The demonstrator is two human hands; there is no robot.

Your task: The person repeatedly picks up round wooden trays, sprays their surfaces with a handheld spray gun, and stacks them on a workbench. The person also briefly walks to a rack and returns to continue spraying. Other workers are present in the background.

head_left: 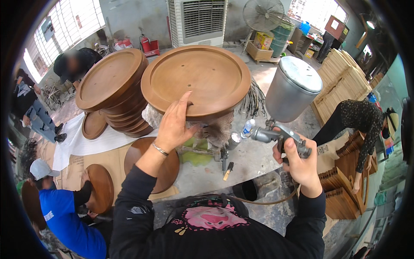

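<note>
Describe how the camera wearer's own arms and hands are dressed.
The left hand and right hand are ungloved. A thin, metallic-looking bracelet circles the left wrist; none shows on the right. The left sleeve and right sleeve are black, ending short of the wrists.

A black long-sleeved top (215, 247) covers the person's torso and arms — its chest carries a large pink cartoon print (213, 218) with dark outlines and small yellow marks (181, 230). The left sleeve (133, 194) bears a small pale-grey marking (139, 210) — and a slim, metallic-looking bracelet (160, 149) circles the wrist of the left hand (174, 123).
</note>
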